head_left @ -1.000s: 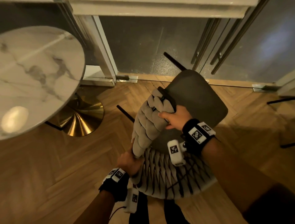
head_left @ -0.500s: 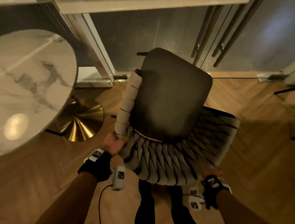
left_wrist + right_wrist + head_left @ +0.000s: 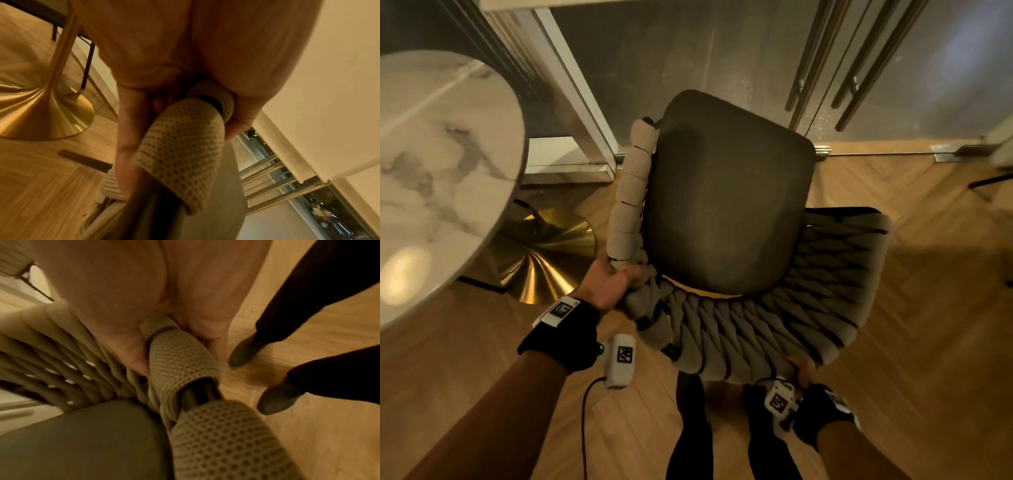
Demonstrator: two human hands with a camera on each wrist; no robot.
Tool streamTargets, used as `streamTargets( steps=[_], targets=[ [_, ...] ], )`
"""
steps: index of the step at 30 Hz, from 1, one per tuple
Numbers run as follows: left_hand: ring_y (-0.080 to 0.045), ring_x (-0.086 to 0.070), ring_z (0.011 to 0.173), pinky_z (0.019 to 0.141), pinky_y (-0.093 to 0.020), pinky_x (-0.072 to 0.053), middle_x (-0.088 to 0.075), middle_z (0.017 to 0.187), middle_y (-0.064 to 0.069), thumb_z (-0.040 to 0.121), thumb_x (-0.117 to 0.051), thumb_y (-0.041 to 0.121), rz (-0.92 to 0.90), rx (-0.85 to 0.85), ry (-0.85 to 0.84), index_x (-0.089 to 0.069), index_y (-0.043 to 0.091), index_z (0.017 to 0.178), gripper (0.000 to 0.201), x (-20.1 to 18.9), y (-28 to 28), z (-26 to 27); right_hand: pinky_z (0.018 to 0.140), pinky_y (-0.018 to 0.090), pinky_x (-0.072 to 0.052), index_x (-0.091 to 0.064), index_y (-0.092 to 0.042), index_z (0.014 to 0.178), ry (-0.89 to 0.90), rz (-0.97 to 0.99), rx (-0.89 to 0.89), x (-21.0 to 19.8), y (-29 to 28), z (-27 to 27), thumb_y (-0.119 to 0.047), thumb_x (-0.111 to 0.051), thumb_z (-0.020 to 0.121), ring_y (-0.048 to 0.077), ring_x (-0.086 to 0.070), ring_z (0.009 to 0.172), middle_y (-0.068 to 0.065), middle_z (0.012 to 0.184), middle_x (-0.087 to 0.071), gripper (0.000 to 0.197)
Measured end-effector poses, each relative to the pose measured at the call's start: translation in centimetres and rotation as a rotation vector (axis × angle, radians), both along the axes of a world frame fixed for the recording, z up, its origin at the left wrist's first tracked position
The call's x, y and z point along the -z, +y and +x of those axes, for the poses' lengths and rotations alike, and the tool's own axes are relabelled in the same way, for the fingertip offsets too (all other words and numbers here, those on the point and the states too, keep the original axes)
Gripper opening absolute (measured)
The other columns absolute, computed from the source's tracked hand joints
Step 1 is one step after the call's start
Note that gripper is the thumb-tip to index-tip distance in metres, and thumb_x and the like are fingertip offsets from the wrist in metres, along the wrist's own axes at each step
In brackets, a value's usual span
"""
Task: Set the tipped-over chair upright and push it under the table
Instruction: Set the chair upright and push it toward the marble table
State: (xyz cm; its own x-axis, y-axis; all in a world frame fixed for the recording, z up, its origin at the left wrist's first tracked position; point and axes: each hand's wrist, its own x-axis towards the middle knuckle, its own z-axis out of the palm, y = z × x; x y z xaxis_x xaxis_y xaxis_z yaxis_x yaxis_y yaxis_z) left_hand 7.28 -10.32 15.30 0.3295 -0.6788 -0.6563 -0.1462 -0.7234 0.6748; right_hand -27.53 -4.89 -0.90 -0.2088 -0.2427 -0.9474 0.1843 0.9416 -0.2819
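The left hand is wrapped tight around the chair where the padded armrest meets the back; in the left wrist view the fingers and thumb curl round the knitted wrap. The right hand grips the rim of the woven back at about 5 o'clock in the head view, and the right wrist view shows its thumb and fingers closed round another knitted wrap. The chair sits in the middle of the head view and looks upright, with its seat facing up, though I cannot see its legs, so I am not sure all of them are on the floor. The table is at 9 o'clock, well to the side of the chair, so I think the pushing part is not done yet. Things could go wrong from here: the chair points toward the glass door at 12 o'clock, so a straight push could bump the glass. A turn that is too wide could knock a leg into the table base. The feet stand close behind the chair, so a pull back could land on toes. The seat is dark, smooth and rounded at the corners. The back is thick soft twisted cords, curved like a bowl. The tabletop is round white marble with grey veins, and the base is shiny gold, shaped like a trumpet.
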Motion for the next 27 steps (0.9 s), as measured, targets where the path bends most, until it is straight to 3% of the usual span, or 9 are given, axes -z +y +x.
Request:
streamTargets(
  steps=[3, 5, 7, 10, 13, 16, 22, 24, 27],
  targets=[
    [-0.030, -0.067, 0.086, 0.058, -0.037, -0.059, -0.069, 0.100, -0.015, 0.085, -0.067, 0.015, 0.011, -0.033, 0.012, -0.062, 0.015, 0.102, 0.018, -0.5, 0.2, -0.6, 0.066, 0.040, -0.050, -0.051, -0.007, 0.122, 0.020, -0.098, 0.012, -1.2, -0.7, -2.3, -0.012, -0.057, 0.089, 0.032, -0.059, 0.077, 0.011, 0.090, -0.060, 0.034],
    [-0.031, -0.068, 0.085, 0.049, -0.034, -0.056, -0.069, 0.102, -0.016, 0.084, -0.068, 0.018, 0.040, -0.062, 0.017, -0.059, 0.013, 0.112, 0.030, -0.1, 0.8, -0.7, 0.076, 0.048, -0.052, -0.050, -0.007, 0.117, 0.043, -0.113, 0.029, -2.2, -1.2, -3.2, -0.014, -0.059, 0.089, 0.035, -0.060, 0.084, 0.015, 0.103, -0.059, 0.031],
    [-0.034, -0.068, 0.090, 0.055, -0.038, -0.057, -0.068, 0.108, -0.016, 0.081, -0.071, 0.022, 0.067, -0.119, 0.029, -0.056, 0.015, 0.120, 0.042, 0.6, 1.7, -0.5, 0.087, 0.052, -0.048, -0.050, -0.007, 0.124, 0.093, -0.123, 0.009, -2.6, -1.7, -4.2, -0.010, -0.058, 0.091, 0.041, -0.058, 0.100, 0.017, 0.120, -0.056, 0.034],
    [-0.035, -0.065, 0.092, 0.065, -0.045, -0.057, -0.065, 0.106, -0.013, 0.080, -0.073, 0.021, 0.099, -0.216, 0.067, -0.053, 0.017, 0.116, 0.042, 1.5, 2.8, -0.3, 0.083, 0.050, -0.048, -0.043, -0.007, 0.140, 0.144, -0.130, -0.012, -3.1, -2.2, -4.6, -0.013, -0.065, 0.086, 0.046, -0.056, 0.113, 0.019, 0.139, -0.052, 0.059],
    [-0.037, -0.064, 0.094, 0.075, -0.050, -0.057, -0.065, 0.107, -0.015, 0.079, -0.073, 0.021, 0.163, -0.297, 0.125, -0.053, 0.016, 0.117, 0.044, 3.3, 3.8, 0.4, 0.078, 0.046, -0.047, -0.036, -0.011, 0.146, 0.159, -0.160, -0.032, -3.4, -3.2, -4.3, -0.012, -0.065, 0.087, 0.046, -0.055, 0.115, 0.015, 0.136, -0.053, 0.067],
    [-0.041, -0.066, 0.099, 0.089, -0.061, -0.055, -0.069, 0.112, -0.019, 0.072, -0.074, 0.022, 0.205, -0.350, 0.138, -0.061, 0.013, 0.121, 0.051, 6.3, 5.1, 1.6, 0.085, 0.049, -0.048, -0.026, -0.015, 0.151, 0.158, -0.185, -0.066, -3.7, -4.3, -3.8, -0.011, -0.064, 0.089, 0.046, -0.051, 0.125, 0.021, 0.147, -0.044, 0.074],
    [-0.040, -0.067, 0.097, 0.091, -0.061, -0.054, -0.070, 0.110, -0.017, 0.063, -0.080, 0.033, 0.296, -0.466, 0.156, -0.064, 0.014, 0.117, 0.059, 11.4, 8.7, 2.8, 0.079, 0.048, -0.048, -0.032, -0.010, 0.146, 0.156, -0.194, -0.010, -2.7, -4.2, -2.3, -0.007, -0.070, 0.084, 0.046, -0.053, 0.122, 0.021, 0.145, -0.046, 0.073],
    [-0.035, -0.068, 0.093, 0.090, -0.059, -0.055, -0.071, 0.107, -0.014, 0.071, -0.078, 0.036, 0.303, -0.481, 0.145, -0.063, 0.015, 0.118, 0.054, 12.9, 11.9, 7.5, 0.078, 0.052, -0.052, -0.032, -0.012, 0.146, 0.182, -0.151, -0.018, -1.0, -1.6, 2.7, -0.009, -0.075, 0.080, 0.047, -0.055, 0.118, 0.021, 0.144, -0.047, 0.079],
    [-0.035, -0.068, 0.093, 0.091, -0.060, -0.054, -0.071, 0.100, -0.009, 0.076, -0.074, 0.039, 0.280, -0.462, 0.111, -0.064, 0.016, 0.114, 0.046, 13.2, 13.0, 6.7, 0.071, 0.053, -0.056, -0.034, -0.014, 0.144, 0.186, -0.143, 0.046, -1.9, -1.6, 2.7, -0.012, -0.077, 0.077, 0.047, -0.057, 0.115, 0.022, 0.141, -0.049, 0.080]
  ],
)
